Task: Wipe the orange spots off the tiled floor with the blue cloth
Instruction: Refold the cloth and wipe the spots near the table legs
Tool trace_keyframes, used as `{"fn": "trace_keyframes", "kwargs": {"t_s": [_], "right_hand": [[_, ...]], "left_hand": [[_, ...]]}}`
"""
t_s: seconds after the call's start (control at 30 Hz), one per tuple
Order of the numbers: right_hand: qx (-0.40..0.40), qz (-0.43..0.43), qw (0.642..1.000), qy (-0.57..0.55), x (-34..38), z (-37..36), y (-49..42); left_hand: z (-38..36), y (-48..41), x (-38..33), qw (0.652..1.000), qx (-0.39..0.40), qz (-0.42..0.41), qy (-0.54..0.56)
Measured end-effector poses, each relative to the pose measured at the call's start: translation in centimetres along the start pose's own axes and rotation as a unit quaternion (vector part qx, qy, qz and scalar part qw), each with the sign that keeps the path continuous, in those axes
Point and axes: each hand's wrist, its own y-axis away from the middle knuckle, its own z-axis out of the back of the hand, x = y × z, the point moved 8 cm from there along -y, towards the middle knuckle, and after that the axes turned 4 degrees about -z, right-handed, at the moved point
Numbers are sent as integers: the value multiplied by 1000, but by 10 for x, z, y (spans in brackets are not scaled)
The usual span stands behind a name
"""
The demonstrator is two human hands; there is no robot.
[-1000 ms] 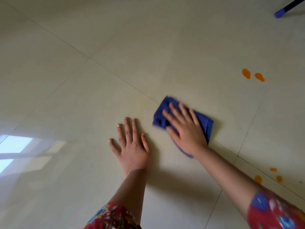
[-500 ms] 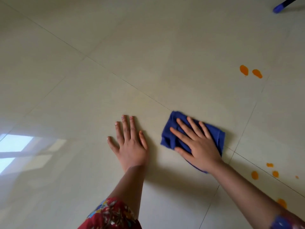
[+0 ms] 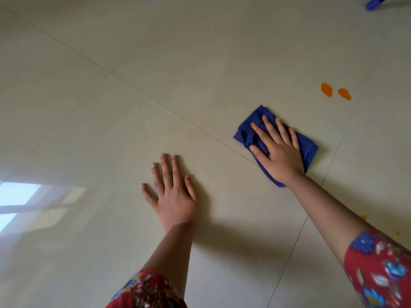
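While my right hand point(image 3: 280, 152) presses flat on blue cloth point(image 3: 245, 132), fingers point(image 3: 269, 128) straight, left hand point(image 3: 173, 196) lies spread on tiled floor point(image 3: 200, 63), well apart. Cloth near two orange spots point(image 3: 326, 90), not touching.

The left hand point(image 3: 171, 194) lies palm down, fingers straight and slightly spread, its forearm point(image 3: 171, 252) extending from the bottom edge. The right hand point(image 3: 278, 150) is flat too, palm down with fingers straight and fanned, farther forward at the end of an outstretched arm point(image 3: 329, 210) that extends from the lower right.
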Motion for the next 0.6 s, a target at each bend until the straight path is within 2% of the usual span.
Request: {"fn": "trace_keyframes", "kwargs": {"t_s": [0.03, 0.07, 0.17, 0.2, 0.27, 0.37, 0.43, 0.53, 0.6], "right_hand": [[-1, 3, 1000, 0, -10, 2, 6], [-6, -31, 999, -6, -28, 4, 5], [-14, -200, 979, -25, -75, 12, -25], [-16, -222, 975, -24, -76, 14, -40], [-17, -211, 977, -28, -53, 16, -74], [-2, -100, 995, -25, 24, 11, -108], [13, 21, 1000, -16, 88, 2, -98], [37, 256, 966, 4, 141, -10, -19], [46, 310, 950, 3, 115, -11, 18]], "left_hand": [[0, 0, 0, 1000, 1, 2, 0], [0, 0, 0, 1000, 0, 4, 1], [-1, 1, -1, 1000, 0, 2, -1], [-1, 1, -1, 1000, -1, 2, -2], [-1, 0, -1, 1000, 1, 4, -1], [-1, 0, -1, 1000, 1, 3, -3], [-1, 0, -1, 1000, -1, 6, -4], [1, 1, -2, 1000, -7, 6, 3], [1, 0, -1, 1000, -8, 2, 13]]}}
